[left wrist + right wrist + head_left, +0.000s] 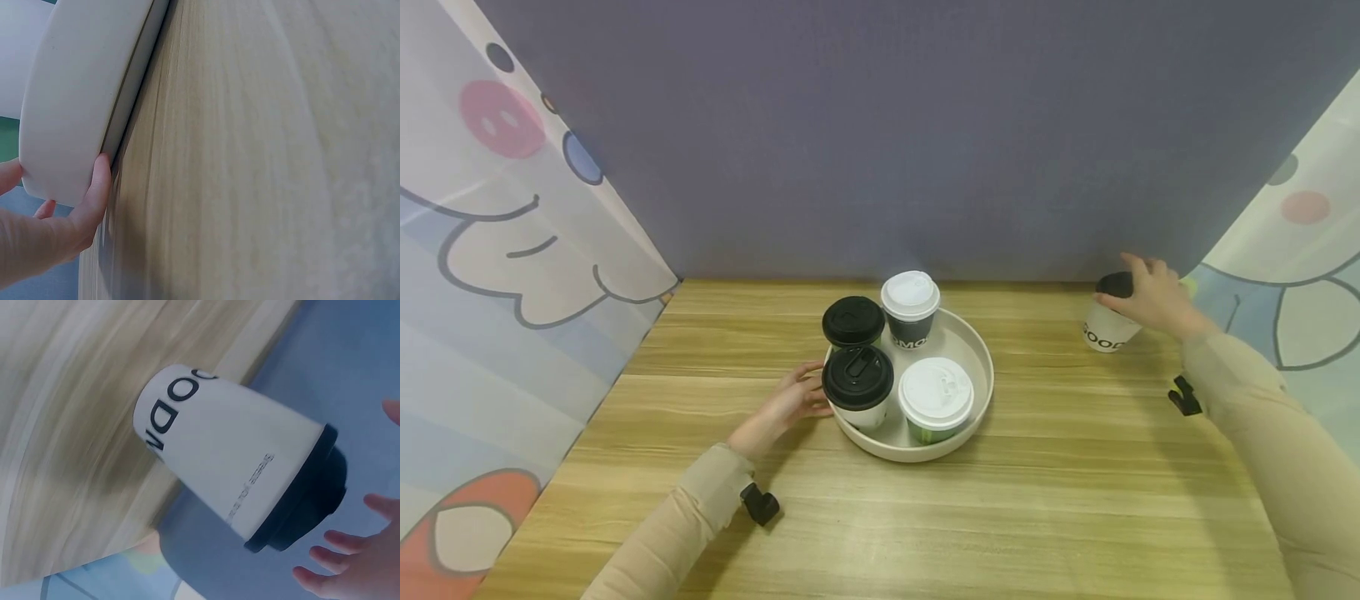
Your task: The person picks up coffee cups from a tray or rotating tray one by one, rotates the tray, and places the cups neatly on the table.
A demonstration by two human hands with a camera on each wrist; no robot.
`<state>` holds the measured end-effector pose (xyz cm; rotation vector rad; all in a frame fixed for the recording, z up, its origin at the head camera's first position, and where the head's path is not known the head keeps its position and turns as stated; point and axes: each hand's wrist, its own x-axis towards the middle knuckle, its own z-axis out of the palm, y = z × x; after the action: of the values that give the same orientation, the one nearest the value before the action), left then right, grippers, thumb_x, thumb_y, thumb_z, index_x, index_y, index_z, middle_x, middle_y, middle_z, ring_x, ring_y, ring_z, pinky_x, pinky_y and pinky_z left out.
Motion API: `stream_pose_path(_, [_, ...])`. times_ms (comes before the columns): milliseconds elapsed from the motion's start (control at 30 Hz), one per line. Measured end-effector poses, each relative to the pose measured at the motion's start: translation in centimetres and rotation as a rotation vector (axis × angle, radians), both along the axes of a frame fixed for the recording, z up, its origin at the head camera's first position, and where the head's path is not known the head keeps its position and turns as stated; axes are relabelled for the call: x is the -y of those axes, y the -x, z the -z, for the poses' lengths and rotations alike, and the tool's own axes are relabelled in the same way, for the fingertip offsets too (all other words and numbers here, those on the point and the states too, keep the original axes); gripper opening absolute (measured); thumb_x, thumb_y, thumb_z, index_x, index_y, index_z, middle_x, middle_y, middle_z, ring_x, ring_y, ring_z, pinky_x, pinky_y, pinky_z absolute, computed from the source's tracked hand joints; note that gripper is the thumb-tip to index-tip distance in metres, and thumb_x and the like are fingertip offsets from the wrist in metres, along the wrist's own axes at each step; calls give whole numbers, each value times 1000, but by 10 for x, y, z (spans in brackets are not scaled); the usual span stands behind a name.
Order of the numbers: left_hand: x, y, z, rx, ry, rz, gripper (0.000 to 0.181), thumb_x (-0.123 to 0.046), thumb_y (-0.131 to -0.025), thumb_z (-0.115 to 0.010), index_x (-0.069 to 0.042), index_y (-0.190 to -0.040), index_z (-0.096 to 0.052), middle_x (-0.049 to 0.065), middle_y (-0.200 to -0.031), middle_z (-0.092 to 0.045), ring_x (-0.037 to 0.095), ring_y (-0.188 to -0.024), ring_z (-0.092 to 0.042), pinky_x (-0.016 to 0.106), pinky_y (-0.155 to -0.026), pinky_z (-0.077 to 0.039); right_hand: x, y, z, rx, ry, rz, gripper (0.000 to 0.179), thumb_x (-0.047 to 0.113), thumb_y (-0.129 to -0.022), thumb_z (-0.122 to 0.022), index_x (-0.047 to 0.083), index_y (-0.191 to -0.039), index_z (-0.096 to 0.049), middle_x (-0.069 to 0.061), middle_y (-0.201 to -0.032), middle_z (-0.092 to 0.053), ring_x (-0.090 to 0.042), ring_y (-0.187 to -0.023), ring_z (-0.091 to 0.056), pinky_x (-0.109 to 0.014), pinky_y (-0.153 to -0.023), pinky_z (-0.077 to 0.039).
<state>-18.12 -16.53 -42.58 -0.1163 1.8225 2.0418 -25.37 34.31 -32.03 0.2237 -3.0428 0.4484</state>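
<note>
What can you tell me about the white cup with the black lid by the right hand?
The white cup narrows toward its base and looks like paper. Bold dark lettering, "GOOD" in the head view, runs near the bottom; smaller print sits nearer the lid. The black lid, seemingly plastic with a raised top, is on. The cup stands upright on the wood-grain table, near its back edge, outside the round tray. The right hand is at the lid, but the right wrist view shows a gap between them.

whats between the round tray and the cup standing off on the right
Nothing but bare wooden table lies between the tray and the white cup on the right; the head view shows that stretch.
</note>
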Motion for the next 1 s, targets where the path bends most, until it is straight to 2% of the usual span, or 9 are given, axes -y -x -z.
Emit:
stream_pose_path(100, [0,0,0,3,-2,-3,47,-8,-93,-39,1,-134,-19,11,-101,-47,15,-76,-60,38,-74,-53,6,-6,-1,-42,17,-6,85,47,-83,-53,-7,-136,-13,-45,-125,-17,-62,-108,-20,-74,-83,-21])
stream_pose_path(300, [1,0,0,16,-9,-19,47,-8,-93,-40,0,-134,-20,11,-100,-46,15,-75,-60,38,-73,-54,21,-18,-1,-123,-9,-42,73,39,-85,-52,-6,-135,-22,-42,-122,-27,-57,-105,-29,-70,-84,-26])
stream_pose_path(533, [1,0,0,4,-7,-6,47,-9,-93,-41,1,-134,-19,10,-99,-49,15,-76,-60,39,-75,-53,42,-36,0,-74,136,-118,50,29,-90,-47,-6,-124,-39,-34,-126,-28,-51,-114,-24,-64,-91,-23])
stream_pose_path(800, [1,-1,0,-2,-11,0,48,-9,-93,-42,2,-134,-19,6,-93,-54,15,-76,-61,39,-75,-53,58,-49,4,-145,150,-207,38,19,-89,-52,-6,-116,-47,-30,-117,-39,-47,-108,-33,-61,-90,-28])
stream_pose_path(900, [0,-2,-1,0,-6,-5,47,-9,-93,-41,1,-134,-20,7,-95,-52,15,-76,-60,39,-74,-53,63,-54,5,-142,155,-228,35,16,-89,-52,-5,-117,-47,-28,-115,-42,-45,-107,-36,-60,-89,-31])
stream_pose_path(1000, [-1,-3,-1,4,-8,-14,46,-8,-93,-40,1,-134,-20,9,-97,-50,15,-76,-60,39,-74,-53,70,-60,8,-141,201,-251,32,9,-88,-52,-4,-116,-47,-27,-115,-45,-43,-104,-41,-57,-84,-37])
